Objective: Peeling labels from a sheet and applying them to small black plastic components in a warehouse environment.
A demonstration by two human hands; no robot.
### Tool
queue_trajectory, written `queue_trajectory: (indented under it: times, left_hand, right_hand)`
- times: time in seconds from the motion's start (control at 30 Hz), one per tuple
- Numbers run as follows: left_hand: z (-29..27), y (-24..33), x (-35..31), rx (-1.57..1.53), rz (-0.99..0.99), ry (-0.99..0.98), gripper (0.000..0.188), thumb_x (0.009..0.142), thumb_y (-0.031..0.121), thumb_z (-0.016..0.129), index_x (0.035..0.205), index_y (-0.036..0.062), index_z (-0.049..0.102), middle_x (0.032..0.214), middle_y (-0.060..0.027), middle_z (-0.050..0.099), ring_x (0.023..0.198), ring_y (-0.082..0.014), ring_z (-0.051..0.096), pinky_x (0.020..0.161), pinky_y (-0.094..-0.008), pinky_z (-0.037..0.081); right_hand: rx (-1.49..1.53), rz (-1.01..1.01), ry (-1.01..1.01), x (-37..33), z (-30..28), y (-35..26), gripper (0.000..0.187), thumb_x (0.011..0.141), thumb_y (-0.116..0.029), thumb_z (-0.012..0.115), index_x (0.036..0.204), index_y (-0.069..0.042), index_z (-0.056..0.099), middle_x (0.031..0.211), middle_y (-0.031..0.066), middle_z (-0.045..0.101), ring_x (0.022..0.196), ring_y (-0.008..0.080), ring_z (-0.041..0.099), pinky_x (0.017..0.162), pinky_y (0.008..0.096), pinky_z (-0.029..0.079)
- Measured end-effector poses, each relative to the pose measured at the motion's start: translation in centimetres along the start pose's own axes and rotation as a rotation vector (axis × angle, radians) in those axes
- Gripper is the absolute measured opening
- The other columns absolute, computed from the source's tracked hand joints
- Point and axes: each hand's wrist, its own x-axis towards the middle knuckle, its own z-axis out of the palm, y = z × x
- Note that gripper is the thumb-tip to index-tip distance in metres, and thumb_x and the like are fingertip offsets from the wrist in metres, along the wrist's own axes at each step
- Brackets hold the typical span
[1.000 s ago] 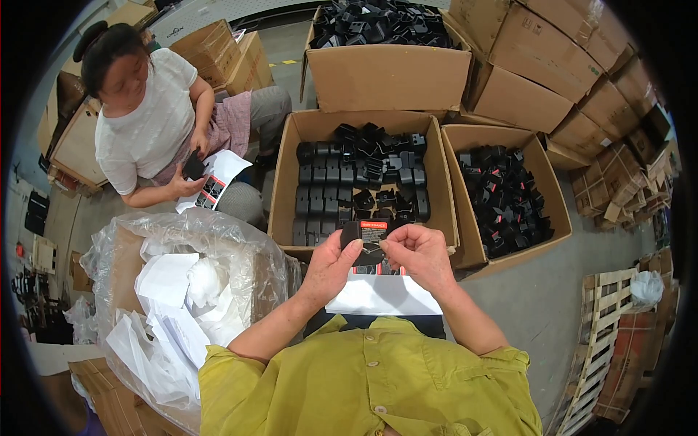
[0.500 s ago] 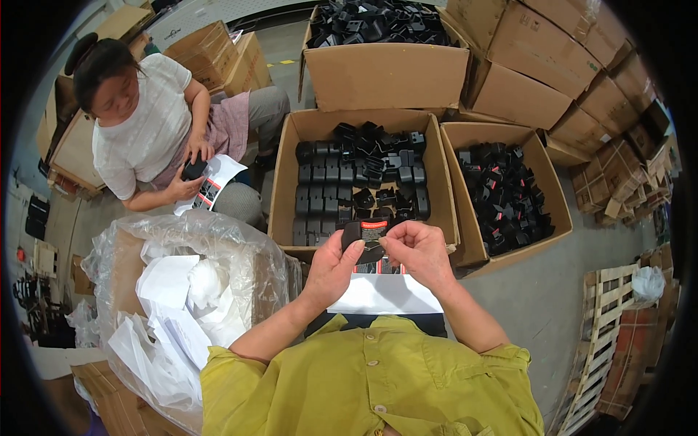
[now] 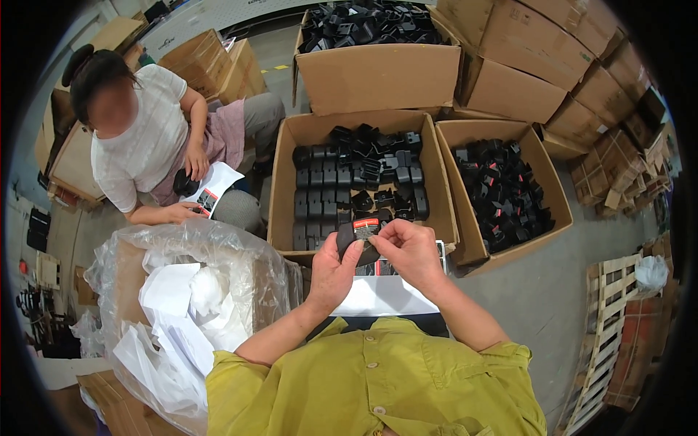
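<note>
My left hand (image 3: pixel 336 275) holds a black plastic part (image 3: pixel 345 236), thumb on its near side. On that part's face shows a red-topped black label (image 3: pixel 366 227). My right hand (image 3: pixel 408 251) is closed in a pinch at the label's lower right edge, thumb and forefinger together. Below my hands, a white sheet (image 3: pixel 385 292) lies across my lap with rows of similar labels along its far edge, partly hidden by my hands.
Ahead stands an open carton (image 3: pixel 280 196) of stacked black parts. Another carton (image 3: pixel 502 263) of labelled parts is at right, a third (image 3: pixel 378 76) behind. At left are a plastic-lined box (image 3: pixel 120 291) of white paper and a seated co-worker (image 3: pixel 145 138) with a label sheet.
My hands have shifted slightly, and the label now faces up more fully on the part. The co-worker's hands have moved apart, one lowered to the label sheet's edge.
</note>
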Motion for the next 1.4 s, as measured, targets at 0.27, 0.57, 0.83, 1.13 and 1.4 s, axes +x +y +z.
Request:
queue_trajectory:
  times: [0.27, 0.57, 0.83, 1.13, 1.4]
  left_hand:
    - [-0.3, 0.3, -0.4, 0.221, 0.043, -0.045, 0.017, 0.085, 0.012, 0.052, 0.095, -0.0009, 0.053, 0.083, -0.0011, 0.056, 0.075, -0.0059, 0.049, 0.068, -0.021, 0.041]
    - [1.7, -3.3, 2.4, 0.32, -0.025, -0.193, 0.029, 0.091, 0.019, 0.038, 0.11, -0.0016, 0.047, 0.103, -0.0084, 0.052, 0.097, -0.0135, 0.046, 0.087, -0.0239, 0.034]
    - [-4.1, -4.7, 2.3, 0.638, -0.179, -0.134, 0.031, 0.082, 0.017, 0.054, 0.106, -0.0016, 0.049, 0.102, -0.0136, 0.055, 0.095, -0.0206, 0.054, 0.083, -0.0293, 0.042]
    - [-5.8, -5.8, 0.9, 1.093, -0.171, -0.126, 0.062, 0.067, 0.024, 0.066, 0.116, -0.0021, 0.04, 0.114, -0.0183, 0.048, 0.105, -0.0314, 0.047, 0.09, -0.037, 0.037]
    - [-7.4, -10.9, 1.4, 0.537, -0.404, 0.095, 0.051, 0.059, 0.009, 0.074, 0.102, 0.0, 0.048, 0.067, -0.0002, 0.053, 0.063, -0.0099, 0.053, 0.06, -0.0227, 0.044]
  right_hand:
    - [-0.051, -0.264, -0.121, 0.9, -0.6, 1.6, 0.051, 0.062, -0.024, 0.074, 0.102, -0.002, 0.052, 0.081, 0.01, 0.055, 0.071, 0.0206, 0.055, 0.066, 0.0313, 0.046]
    - [0.321, 0.465, -0.161, -0.1, -2.6, 7.6, 0.031, 0.082, -0.03, 0.053, 0.089, -0.002, 0.063, 0.07, 0.0036, 0.058, 0.055, 0.0098, 0.053, 0.049, 0.0229, 0.047]
    - [0.348, 0.683, 0.784, 2.6, -20.4, 20.8, 0.047, 0.082, -0.037, 0.052, 0.11, 0.0, 0.048, 0.094, 0.0096, 0.057, 0.079, 0.0197, 0.059, 0.06, 0.0304, 0.052]
    - [-0.217, 0.162, -0.153, 2.4, -5.3, 12.9, 0.034, 0.07, -0.023, 0.066, 0.097, -0.004, 0.059, 0.086, 0.0113, 0.061, 0.08, 0.0198, 0.058, 0.072, 0.0308, 0.046]
    - [-0.377, 0.069, -0.371, 2.9, 3.1, 13.7, 0.03, 0.064, -0.023, 0.069, 0.085, -0.005, 0.059, 0.085, 0.0114, 0.06, 0.085, 0.0267, 0.056, 0.072, 0.0353, 0.043]
